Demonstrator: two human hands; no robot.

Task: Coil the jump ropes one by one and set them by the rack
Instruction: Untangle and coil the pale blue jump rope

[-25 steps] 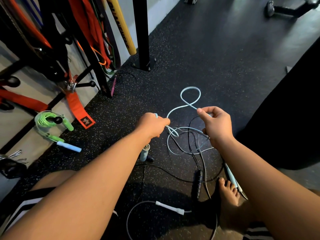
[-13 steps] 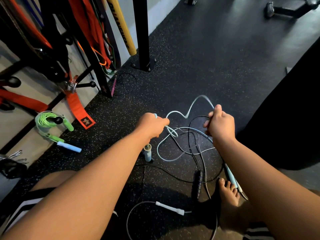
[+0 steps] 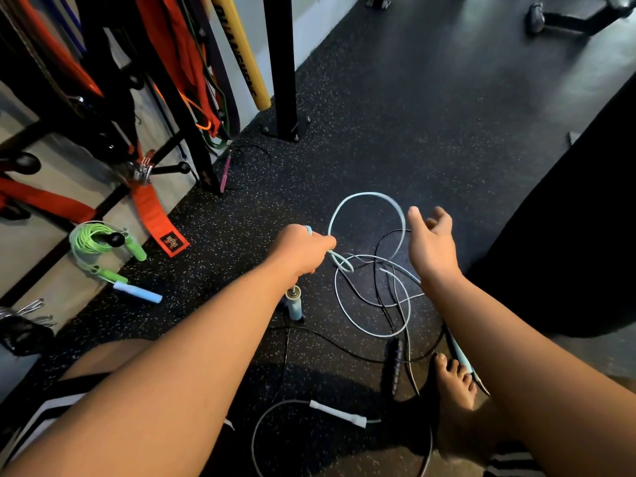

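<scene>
My left hand [image 3: 303, 249] is closed on the light blue jump rope [image 3: 368, 201], whose cord arcs in a loop over the floor between my hands. One of its handles [image 3: 294, 304] hangs below that fist. My right hand [image 3: 430, 242] is open, fingers spread, just right of the loop and holding nothing. A black jump rope [image 3: 392, 366] lies tangled with the blue cord on the floor. A white-handled rope [image 3: 337, 413] lies nearer to me. By the rack [image 3: 192, 146] on the left sits a coiled green rope [image 3: 93, 239] with a light blue handle [image 3: 137, 292] beside it.
Orange straps [image 3: 155, 215], bands and a yellow bar [image 3: 241, 53] hang on the rack. A black upright post [image 3: 280, 63] is bolted to the speckled rubber floor. A large black object [image 3: 568, 235] stands at right. My bare foot [image 3: 454, 380] rests near the ropes.
My right hand has let go of the blue cord and opened. The loop has swung up into a wider arc. My left hand has stayed in place.
</scene>
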